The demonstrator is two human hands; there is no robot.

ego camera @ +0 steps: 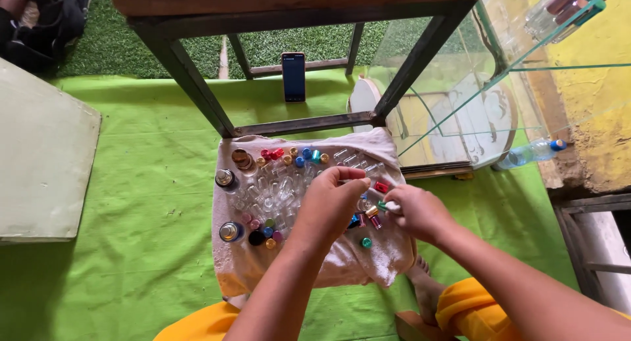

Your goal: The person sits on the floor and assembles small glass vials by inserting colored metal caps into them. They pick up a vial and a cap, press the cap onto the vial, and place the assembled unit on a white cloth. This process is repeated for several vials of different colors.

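A bright green mat (151, 183) covers the floor under a dark metal-legged table (197, 85), and on it lies a stained white cloth (355, 262) strewn with tiny clear glass vials (269, 193) and coloured metal caps (266, 230). The left hand (332, 200) pinches one vial by its fingertips; the right hand (420, 213) is closed on a small white-tipped piece just beside it. It looks like assembly work, calling for careful alignment.

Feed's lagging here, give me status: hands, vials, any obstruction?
Left hand pinching a small clear vial. Right hand gripping a white-tipped piece. Both over the cloth. Nothing blocking.
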